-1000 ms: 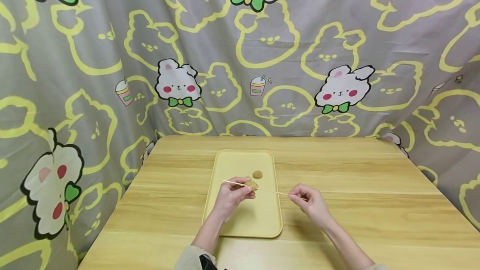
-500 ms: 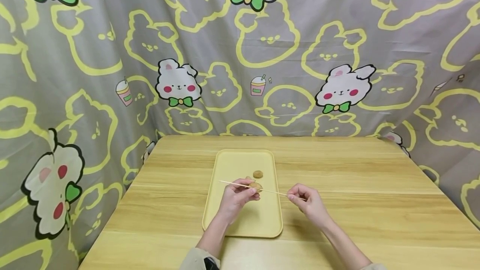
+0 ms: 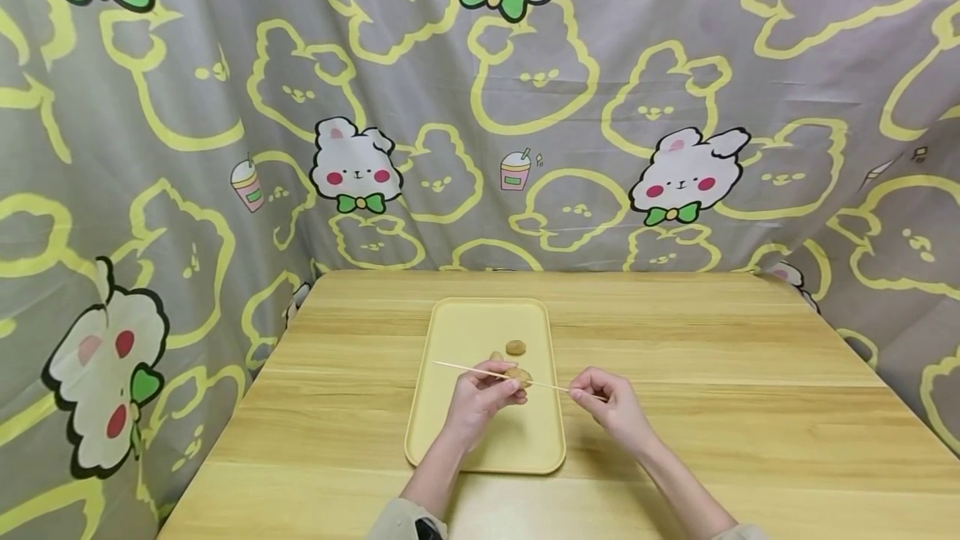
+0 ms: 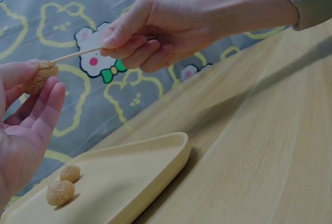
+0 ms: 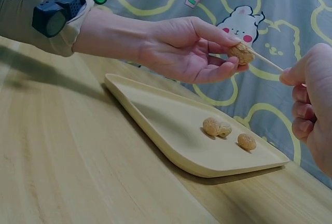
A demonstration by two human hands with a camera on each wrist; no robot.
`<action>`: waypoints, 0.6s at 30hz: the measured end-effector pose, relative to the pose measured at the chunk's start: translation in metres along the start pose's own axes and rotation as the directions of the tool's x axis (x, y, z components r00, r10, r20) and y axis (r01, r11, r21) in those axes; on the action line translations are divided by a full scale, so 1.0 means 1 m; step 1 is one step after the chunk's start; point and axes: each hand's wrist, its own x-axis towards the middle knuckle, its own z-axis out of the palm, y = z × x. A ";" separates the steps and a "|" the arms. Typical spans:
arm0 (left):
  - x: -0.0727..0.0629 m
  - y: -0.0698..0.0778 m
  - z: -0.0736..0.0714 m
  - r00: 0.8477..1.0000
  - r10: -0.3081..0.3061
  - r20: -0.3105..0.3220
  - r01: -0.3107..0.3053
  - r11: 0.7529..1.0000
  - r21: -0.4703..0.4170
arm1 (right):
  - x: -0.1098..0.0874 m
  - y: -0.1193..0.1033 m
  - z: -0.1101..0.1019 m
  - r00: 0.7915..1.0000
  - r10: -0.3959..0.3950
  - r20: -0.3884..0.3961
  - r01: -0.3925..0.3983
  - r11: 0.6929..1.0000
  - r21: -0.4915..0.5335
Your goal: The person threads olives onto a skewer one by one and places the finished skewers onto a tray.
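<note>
My left hand pinches a wrinkled golden-brown food ball between thumb and fingers, above the tray. A thin wooden skewer runs through the ball, its pointed end sticking out past the left fingers. On the right, my right hand pinches the skewer near its other end with thumb and forefinger. In the right wrist view, the held ball is in the left fingertips, with a short stretch of skewer between the hands. The pale yellow tray lies under the left hand.
Several more brown balls rest on the tray, among them one near its right side and another in the right wrist view. The wooden table extends around the tray, and a patterned curtain hangs behind it.
My left hand and the ball have shifted right along the skewer, closer to the right hand. The right hand and skewer have moved slightly left, so more of the pointed end shows.
</note>
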 end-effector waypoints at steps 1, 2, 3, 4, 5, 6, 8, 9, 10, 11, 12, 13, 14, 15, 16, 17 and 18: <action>0.000 0.000 0.000 1.000 -0.001 -0.003 0.001 1.000 0.000 | 0.000 0.000 0.000 1.000 0.000 -0.001 0.000 1.000 0.000; 0.000 -0.001 0.001 1.000 -0.002 -0.004 0.002 1.000 0.002 | 0.000 0.000 0.001 1.000 0.001 -0.003 -0.001 1.000 0.001; 0.000 -0.001 0.001 1.000 -0.002 -0.005 0.002 1.000 0.004 | 0.000 -0.001 0.001 1.000 0.005 -0.006 -0.005 1.000 0.001; -0.001 -0.001 0.002 1.000 -0.001 -0.005 0.001 1.000 0.006 | 0.000 -0.001 0.002 1.000 0.006 -0.007 -0.006 1.000 0.001; -0.001 -0.001 0.002 1.000 -0.002 -0.005 0.002 1.000 0.009 | 0.000 -0.001 0.002 1.000 0.007 -0.007 -0.007 1.000 0.002; -0.001 -0.001 0.003 1.000 -0.002 -0.005 0.002 1.000 0.013 | 0.000 -0.001 0.002 1.000 0.006 -0.007 -0.006 1.000 0.003; -0.001 -0.001 0.004 1.000 -0.003 -0.004 0.003 1.000 0.013 | 0.000 -0.002 0.003 1.000 0.006 -0.006 -0.006 1.000 0.001; -0.001 -0.001 0.004 1.000 -0.003 -0.002 0.003 1.000 0.014 | 0.000 -0.002 0.003 1.000 0.005 -0.005 -0.005 1.000 -0.001; -0.001 -0.001 0.004 1.000 -0.003 0.001 0.003 1.000 0.013 | 0.000 -0.002 0.004 1.000 0.008 -0.007 -0.008 1.000 -0.002; -0.001 -0.002 0.005 1.000 -0.004 0.004 0.004 1.000 0.013 | 0.000 -0.002 0.004 1.000 0.011 -0.009 -0.011 1.000 -0.002; -0.001 -0.002 0.005 1.000 -0.003 0.008 0.003 1.000 0.011 | 0.000 -0.002 0.004 1.000 0.014 -0.012 -0.014 1.000 -0.002; -0.001 -0.002 0.005 1.000 -0.002 0.013 0.002 1.000 0.008 | 0.000 -0.002 0.005 1.000 0.015 -0.012 -0.015 1.000 -0.002; -0.001 -0.003 0.005 1.000 0.000 0.018 0.000 1.000 0.005 | 0.000 -0.002 0.005 1.000 0.017 -0.013 -0.017 1.000 -0.002; -0.001 -0.003 0.005 1.000 0.001 0.022 -0.001 1.000 0.004 | 0.000 -0.002 0.005 1.000 0.019 -0.012 -0.019 1.000 -0.002; -0.001 -0.003 0.005 1.000 0.002 0.025 -0.002 1.000 0.002 | 0.000 -0.001 0.005 1.000 0.021 -0.011 -0.021 1.000 -0.001; -0.001 -0.004 0.005 1.000 0.005 0.027 -0.005 1.000 0.002 | 0.000 -0.001 0.005 1.000 0.019 -0.008 -0.019 1.000 0.000; 0.000 -0.004 0.006 1.000 0.007 0.028 -0.007 1.000 0.003 | 0.000 -0.001 0.005 1.000 0.018 -0.005 -0.018 1.000 0.000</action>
